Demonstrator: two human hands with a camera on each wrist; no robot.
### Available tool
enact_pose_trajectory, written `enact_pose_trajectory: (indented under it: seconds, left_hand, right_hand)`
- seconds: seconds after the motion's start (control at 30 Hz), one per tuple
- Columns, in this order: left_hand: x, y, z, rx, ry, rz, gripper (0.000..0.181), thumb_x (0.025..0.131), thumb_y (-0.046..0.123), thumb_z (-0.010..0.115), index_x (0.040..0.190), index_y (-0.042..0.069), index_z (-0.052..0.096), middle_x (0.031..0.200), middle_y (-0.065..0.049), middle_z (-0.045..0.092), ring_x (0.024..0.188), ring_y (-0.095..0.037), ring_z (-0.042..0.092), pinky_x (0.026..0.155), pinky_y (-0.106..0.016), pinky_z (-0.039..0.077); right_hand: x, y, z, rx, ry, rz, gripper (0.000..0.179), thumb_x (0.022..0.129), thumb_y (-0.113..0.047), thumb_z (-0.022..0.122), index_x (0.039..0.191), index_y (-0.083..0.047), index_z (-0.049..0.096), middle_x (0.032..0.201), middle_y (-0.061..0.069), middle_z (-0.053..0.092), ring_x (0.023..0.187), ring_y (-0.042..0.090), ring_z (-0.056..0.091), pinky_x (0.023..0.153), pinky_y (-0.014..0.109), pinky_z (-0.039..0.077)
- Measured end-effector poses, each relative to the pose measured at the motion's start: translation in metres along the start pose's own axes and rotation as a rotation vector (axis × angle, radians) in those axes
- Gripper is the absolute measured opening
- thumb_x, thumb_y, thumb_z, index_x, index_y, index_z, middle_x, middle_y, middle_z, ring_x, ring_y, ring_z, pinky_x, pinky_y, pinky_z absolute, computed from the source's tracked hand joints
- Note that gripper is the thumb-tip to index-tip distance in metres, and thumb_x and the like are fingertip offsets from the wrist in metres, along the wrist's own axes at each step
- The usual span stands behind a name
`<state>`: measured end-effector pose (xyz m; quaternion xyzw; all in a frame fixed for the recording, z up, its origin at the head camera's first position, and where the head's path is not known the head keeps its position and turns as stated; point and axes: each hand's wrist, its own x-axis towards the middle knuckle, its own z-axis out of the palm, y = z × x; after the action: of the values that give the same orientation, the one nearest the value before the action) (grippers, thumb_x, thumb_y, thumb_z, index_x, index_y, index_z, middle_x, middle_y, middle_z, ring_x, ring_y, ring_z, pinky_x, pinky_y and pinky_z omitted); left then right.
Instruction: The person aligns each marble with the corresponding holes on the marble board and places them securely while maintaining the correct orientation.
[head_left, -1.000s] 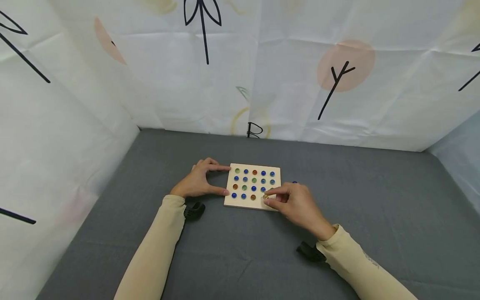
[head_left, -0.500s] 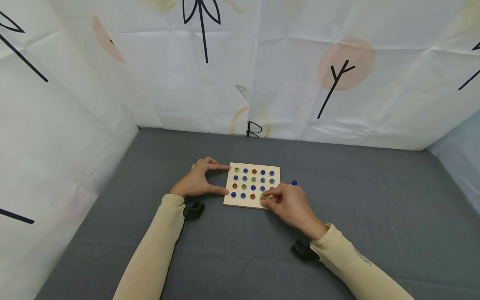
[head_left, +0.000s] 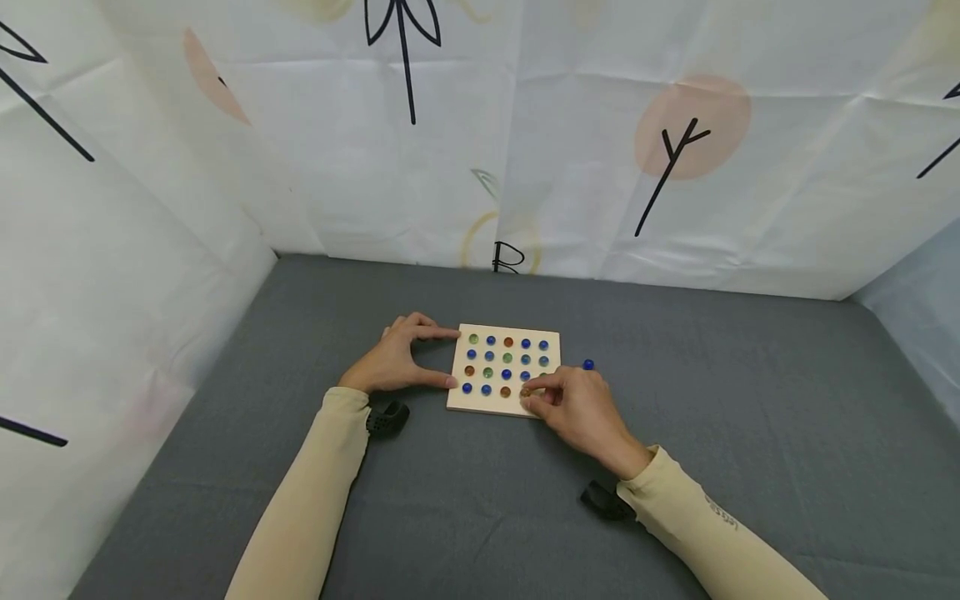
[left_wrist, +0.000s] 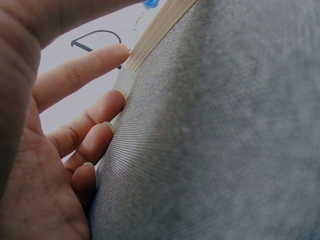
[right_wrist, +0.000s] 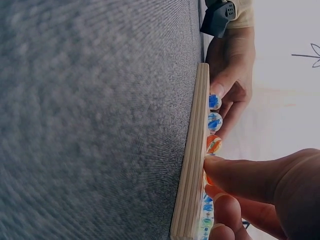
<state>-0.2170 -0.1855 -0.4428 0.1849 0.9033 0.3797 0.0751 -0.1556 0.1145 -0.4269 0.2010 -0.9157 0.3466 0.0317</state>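
A pale wooden board (head_left: 483,403) lies on the grey cloth, with rows of blue, green and orange glass marbles seated on it. At its left edge my left hand (head_left: 390,360) rests with thumb and index finger spread, their tips touching the edge; the other fingers (left_wrist: 102,107) are slightly bent. My right hand (head_left: 588,410) pinches an orange marble (right_wrist: 210,179) between thumb and index finger at the board's front right corner. Thumb and fingers hide most of this marble. To its left in the front row sits another orange marble (head_left: 506,392).
One loose blue marble (head_left: 588,364) lies on the cloth just right of the board, behind my right hand. The grey cloth (head_left: 465,517) spreads around the board. White printed fabric (head_left: 570,167) hangs at the back and sides. Dark devices (head_left: 388,420) are strapped to both wrists.
My right hand has moved slightly left with the pinched marble and lowered it to the board's front right corner. The loose blue marble shows more fully. My left hand stays in place.
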Motion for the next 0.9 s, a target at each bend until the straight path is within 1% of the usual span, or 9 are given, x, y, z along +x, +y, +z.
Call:
enact_pose_trajectory:
  seconds: [0.33, 0.6, 0.9]
  left_hand:
    - [0.0003, 0.0005, -0.0006, -0.005, 0.003, 0.006, 0.072, 0.073, 0.043, 0.093, 0.137, 0.026, 0.067, 0.131, -0.008, 0.050, 0.123, -0.030, 0.041, 0.105, -0.062, 0.033]
    - [0.0008, -0.0012, -0.0001, -0.010, 0.001, 0.018, 0.072, 0.073, 0.042, 0.092, 0.138, 0.024, 0.066, 0.131, -0.009, 0.050, 0.123, -0.031, 0.041, 0.104, -0.063, 0.033]
    - [0.0002, -0.0018, -0.0002, -0.007, -0.001, 0.008, 0.072, 0.073, 0.043, 0.092, 0.138, 0.025, 0.066, 0.132, -0.009, 0.050, 0.126, -0.033, 0.040, 0.105, -0.064, 0.033]
  right_hand:
    - [0.0004, -0.0003, 0.0002, 0.001, 0.012, 0.008, 0.011, 0.085, -0.012, 0.084, 0.096, -0.011, 0.083, 0.068, -0.009, 0.059, 0.057, 0.005, 0.050, 0.055, 0.028, 0.041]
    - [0.0002, 0.0000, 0.0002, 0.007, 0.009, 0.015, 0.013, 0.084, -0.013, 0.084, 0.097, -0.011, 0.083, 0.068, -0.009, 0.059, 0.057, 0.005, 0.050, 0.055, 0.028, 0.040]
    - [0.0000, -0.0006, 0.0004, 0.006, 0.008, 0.008, 0.014, 0.084, -0.013, 0.085, 0.097, -0.010, 0.083, 0.066, -0.009, 0.058, 0.055, 0.005, 0.049, 0.054, 0.028, 0.040]
